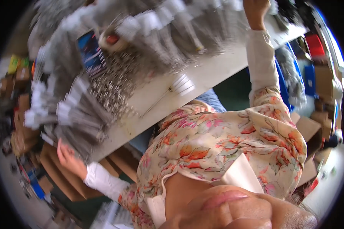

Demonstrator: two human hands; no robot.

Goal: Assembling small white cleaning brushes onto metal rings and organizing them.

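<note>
- Reaching out to both ends of the white table (218,70), the person has the left hand (67,156) at the lower left and the right hand (256,11) at the top edge of the picture.
- The left hand touches the lower end of a bundle of grey rods with white tags (74,118). The fingers seem curled on it, but the blur hides whether they really clamp it, so I cannot tell.
- This bundle hangs partly over the table edge. If the hold is loose, I think the rods may slide apart and fall on the cardboard boxes (61,175) below.
- The right hand rests at the far heap of tagged rods (187,26). Its fingers are cut off by the frame, so I cannot tell if they are apart or together.
- Many small metal parts (114,84) lie spread on the table just beside the near bundle. A pull on the bundle could sweep them off the edge.
- A roll of tape (112,40) and a dark blue booklet (91,53) lie between the heaps; dragged rods could push them.
- One thin loose rod (160,98) lies alone near the table edge, and the flowered sleeve (202,137) could catch it.
- The arms are stretched wide apart, so I judge neither hand has much control.
</note>
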